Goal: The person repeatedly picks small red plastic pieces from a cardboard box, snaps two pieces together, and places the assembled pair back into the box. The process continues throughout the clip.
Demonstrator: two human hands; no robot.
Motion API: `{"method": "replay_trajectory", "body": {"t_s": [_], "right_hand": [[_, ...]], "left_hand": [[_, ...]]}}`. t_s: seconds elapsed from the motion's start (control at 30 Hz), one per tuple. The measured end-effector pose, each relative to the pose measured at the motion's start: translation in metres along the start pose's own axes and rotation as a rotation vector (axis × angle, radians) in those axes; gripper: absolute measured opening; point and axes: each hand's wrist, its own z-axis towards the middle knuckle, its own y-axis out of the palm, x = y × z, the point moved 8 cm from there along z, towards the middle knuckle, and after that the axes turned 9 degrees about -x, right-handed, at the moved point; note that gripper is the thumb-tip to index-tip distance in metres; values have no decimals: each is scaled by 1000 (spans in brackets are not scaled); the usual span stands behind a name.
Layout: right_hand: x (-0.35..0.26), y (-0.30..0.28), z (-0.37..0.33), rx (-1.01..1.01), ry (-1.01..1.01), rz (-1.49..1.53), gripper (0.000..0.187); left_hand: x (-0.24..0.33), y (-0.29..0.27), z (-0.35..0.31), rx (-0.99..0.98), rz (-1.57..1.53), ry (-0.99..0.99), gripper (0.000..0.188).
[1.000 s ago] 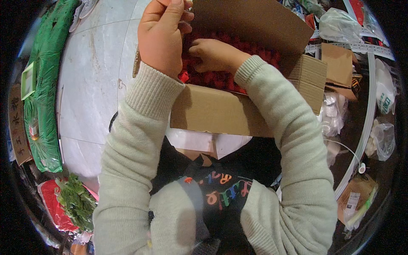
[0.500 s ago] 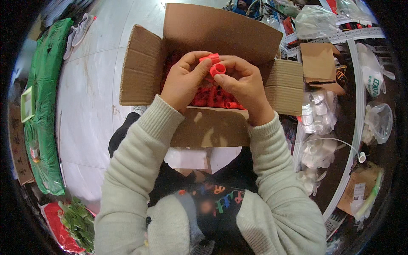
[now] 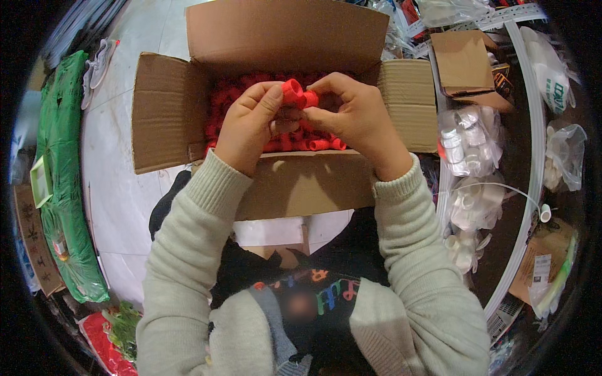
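Above an open cardboard box (image 3: 301, 185), my left hand (image 3: 248, 125) pinches a red plastic pipe fitting (image 3: 291, 94) between thumb and fingers. One round open end of the fitting shows near the left thumb. From the other side, the bent fingers and thumb of my right hand (image 3: 357, 119) close on the fitting's right end. Its exact shape is partly hidden by the fingers. Beneath both hands, the box holds many similar red fittings (image 3: 320, 144), lying loose.
The box flaps stand spread outward. Along the right are a shelf with a white edge (image 3: 538, 125), bagged white fittings (image 3: 470, 141) and a smaller cardboard box (image 3: 461, 59). At left lie a long green-wrapped bundle (image 3: 63, 169) and shoes (image 3: 97, 72) on the pale floor (image 3: 135, 119).
The view has shifted, so the box sits further left and shows more of its contents. Between my fingers the red fitting has turned, and my hands are a little further apart.
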Motion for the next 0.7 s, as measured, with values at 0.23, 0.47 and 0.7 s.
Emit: {"method": "replay_trajectory", "body": {"t_s": [0.23, 0.47, 0.7], "right_hand": [[13, 9, -4, 18, 18, 439, 29], [8, 1, -4, 8, -112, 333, 33], [7, -1, -4, 3, -54, 448, 33]], "left_hand": [[0, 8, 6, -83, -90, 15, 27], [2, 10, 4, -26, -99, 49, 26], [-4, 5, 1, -4, 34, -19, 27]]}}
